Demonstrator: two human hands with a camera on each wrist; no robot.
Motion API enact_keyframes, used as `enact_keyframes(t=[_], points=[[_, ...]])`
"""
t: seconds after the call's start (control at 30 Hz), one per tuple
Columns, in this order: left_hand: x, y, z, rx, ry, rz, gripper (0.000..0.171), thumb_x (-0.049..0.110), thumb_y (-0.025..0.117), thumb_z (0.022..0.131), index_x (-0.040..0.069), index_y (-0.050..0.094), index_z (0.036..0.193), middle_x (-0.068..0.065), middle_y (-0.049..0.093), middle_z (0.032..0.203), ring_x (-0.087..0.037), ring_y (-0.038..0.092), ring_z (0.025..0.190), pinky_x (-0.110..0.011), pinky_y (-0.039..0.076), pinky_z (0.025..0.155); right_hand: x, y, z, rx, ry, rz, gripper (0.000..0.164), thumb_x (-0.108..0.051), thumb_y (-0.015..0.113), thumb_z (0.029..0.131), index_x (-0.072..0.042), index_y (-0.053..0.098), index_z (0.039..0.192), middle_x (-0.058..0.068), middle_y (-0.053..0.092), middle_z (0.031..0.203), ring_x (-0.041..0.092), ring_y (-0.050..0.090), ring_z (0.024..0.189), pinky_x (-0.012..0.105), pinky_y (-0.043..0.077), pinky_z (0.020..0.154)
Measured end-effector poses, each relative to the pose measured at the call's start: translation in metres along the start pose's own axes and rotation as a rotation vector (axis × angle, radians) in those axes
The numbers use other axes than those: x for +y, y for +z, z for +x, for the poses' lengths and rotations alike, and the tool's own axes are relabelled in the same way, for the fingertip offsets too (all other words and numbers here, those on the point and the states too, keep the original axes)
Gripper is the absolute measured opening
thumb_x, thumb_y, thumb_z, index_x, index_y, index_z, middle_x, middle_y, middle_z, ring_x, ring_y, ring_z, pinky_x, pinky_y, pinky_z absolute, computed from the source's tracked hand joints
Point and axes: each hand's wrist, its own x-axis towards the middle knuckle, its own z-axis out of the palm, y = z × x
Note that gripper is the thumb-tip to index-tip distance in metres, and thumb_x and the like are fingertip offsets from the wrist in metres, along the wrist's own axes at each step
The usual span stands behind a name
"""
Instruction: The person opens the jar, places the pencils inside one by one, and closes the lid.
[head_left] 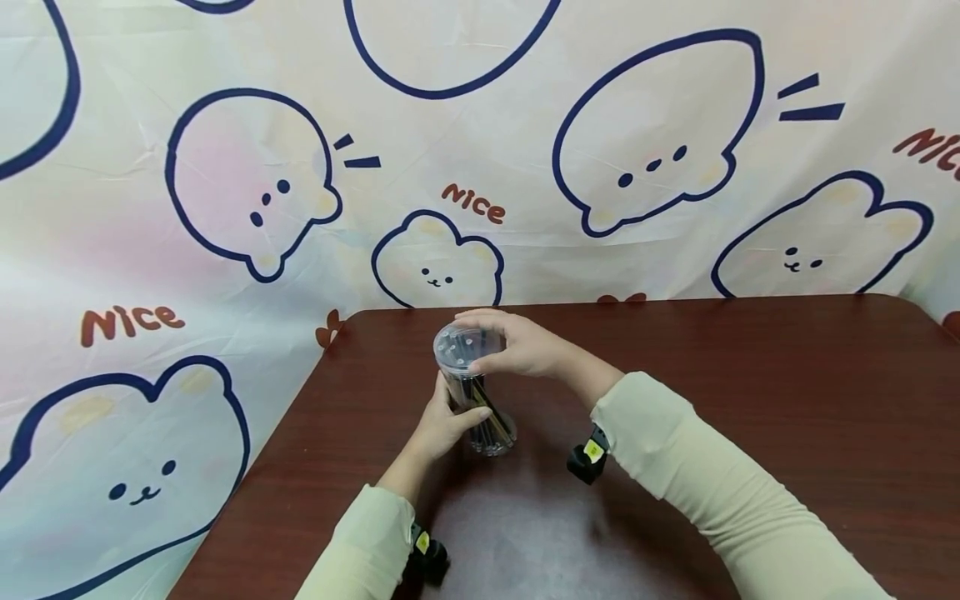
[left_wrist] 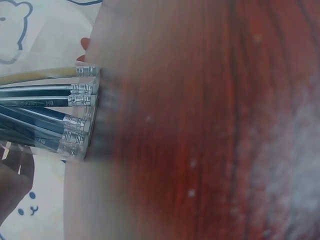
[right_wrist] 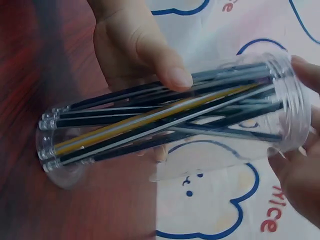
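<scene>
A clear plastic jar [head_left: 491,433] stands near the middle of the table, tilted slightly in the head view. Inside are several dark pencils [right_wrist: 120,117] and one yellow pencil [right_wrist: 95,135], their metal eraser ends at the bottom. My left hand [head_left: 441,422] grips the jar's side, thumb across the front. At the top, my right hand [head_left: 525,343] holds the clear round lid [head_left: 453,350] by its rim, thumb on the near side and fingers over the far side. The left wrist view shows the jar's base [left_wrist: 95,115] with the pencil ends.
The dark red-brown wooden table [head_left: 750,417] spreads around the jar. Behind and left of it hangs a pale cloth [head_left: 525,258] with cartoon bears. A black wrist camera [head_left: 587,458] sits under the right cuff, another [head_left: 431,560] under the left.
</scene>
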Motion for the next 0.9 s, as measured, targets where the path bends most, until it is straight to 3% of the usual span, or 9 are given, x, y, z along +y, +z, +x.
enact_keyframes(t=[0.13,0.23,0.37,0.5,0.63,0.73,0.9], points=[[0.014,0.002,-0.003,-0.004,-0.012,0.039,0.076,0.001,0.060,0.075,0.006,0.010,0.132,-0.017,0.029,0.129,-0.024,0.034,0.111,-0.038,0.028,0.091,-0.009,0.010,0.002,0.173,0.077,-0.211,0.064,-0.037,0.074,0.064,-0.011,0.050,0.118,0.003,0.041,0.114,0.018,0.035,0.101,0.033,0.040,0.077],[0.018,0.003,-0.004,0.006,-0.037,0.088,0.074,0.001,0.060,0.075,0.007,0.012,0.131,-0.016,0.030,0.128,-0.024,0.034,0.110,-0.039,0.028,0.090,-0.011,0.015,0.002,0.217,0.135,-0.223,0.071,-0.044,0.074,0.060,-0.011,0.049,0.118,0.005,0.037,0.108,0.019,0.032,0.099,0.034,0.039,0.075],[0.018,0.004,-0.005,0.009,-0.033,0.081,0.076,0.000,0.061,0.074,0.005,0.012,0.131,-0.018,0.033,0.126,-0.025,0.036,0.107,-0.037,0.030,0.089,-0.006,0.009,0.002,0.177,0.141,-0.036,0.064,-0.038,0.069,0.069,-0.016,0.043,0.124,0.005,0.031,0.120,0.020,0.031,0.107,0.040,0.036,0.082],[0.015,0.004,-0.006,0.016,-0.020,0.058,0.078,0.000,0.062,0.073,0.005,0.011,0.132,-0.017,0.032,0.126,-0.024,0.038,0.105,-0.033,0.031,0.088,0.002,-0.001,0.002,0.043,0.063,0.172,0.055,-0.027,0.062,0.078,-0.017,0.040,0.127,0.002,0.025,0.134,0.022,0.029,0.117,0.042,0.033,0.089],[0.015,0.004,-0.005,0.011,-0.016,0.057,0.078,-0.001,0.061,0.074,0.005,0.011,0.132,-0.019,0.032,0.127,-0.025,0.038,0.107,-0.035,0.030,0.089,0.008,-0.001,0.001,-0.059,-0.010,0.141,0.055,-0.022,0.066,0.075,-0.015,0.045,0.125,-0.001,0.023,0.137,0.019,0.030,0.117,0.038,0.034,0.088],[0.014,0.003,-0.004,0.003,-0.009,0.055,0.079,-0.002,0.060,0.074,0.005,0.009,0.133,-0.019,0.029,0.130,-0.026,0.035,0.110,-0.036,0.029,0.090,0.008,0.001,0.001,-0.036,-0.037,0.052,0.055,-0.021,0.070,0.072,-0.015,0.048,0.123,-0.002,0.026,0.136,0.018,0.031,0.117,0.037,0.033,0.089],[0.014,0.002,-0.005,-0.004,-0.004,0.061,0.079,0.000,0.061,0.074,0.006,0.009,0.133,-0.019,0.030,0.130,-0.026,0.034,0.112,-0.038,0.026,0.092,0.004,0.002,0.004,0.024,0.007,0.023,0.054,-0.024,0.072,0.069,-0.017,0.052,0.119,0.000,0.031,0.134,0.019,0.031,0.118,0.039,0.033,0.088]])
